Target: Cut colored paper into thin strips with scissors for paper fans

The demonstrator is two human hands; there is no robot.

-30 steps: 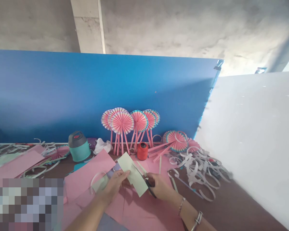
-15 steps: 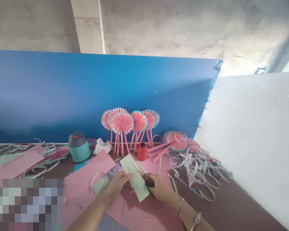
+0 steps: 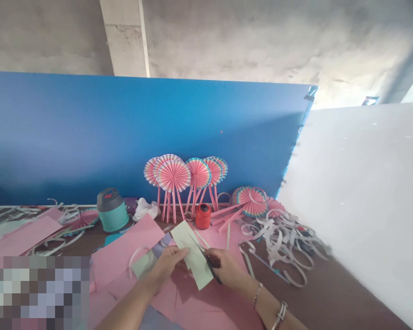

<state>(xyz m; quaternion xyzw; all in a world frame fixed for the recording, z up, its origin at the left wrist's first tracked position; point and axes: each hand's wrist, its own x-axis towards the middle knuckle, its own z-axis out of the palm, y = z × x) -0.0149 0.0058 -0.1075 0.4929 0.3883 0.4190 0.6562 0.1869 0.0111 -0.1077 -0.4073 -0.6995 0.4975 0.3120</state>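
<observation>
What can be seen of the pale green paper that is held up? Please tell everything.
The pale green paper is a matte oblong sheet with a stepped left edge. It slants above the pink sheets, far end toward the red spool. The left grip pinches its left side; the scissors in the right grip reach over its right side. Its thickness is unclear.

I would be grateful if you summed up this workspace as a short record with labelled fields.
Left hand: holds a pale green paper sheet
Right hand: holds dark-handled scissors, a blade lying across the sheet
Under the hands: overlapping flat pink paper sheets
Upright behind: round pleated pink paper fans on pink sticks
Behind the sheet: red thread spool
Left rear: teal container with a grey lid
Right: heap of curled white paper strips
</observation>
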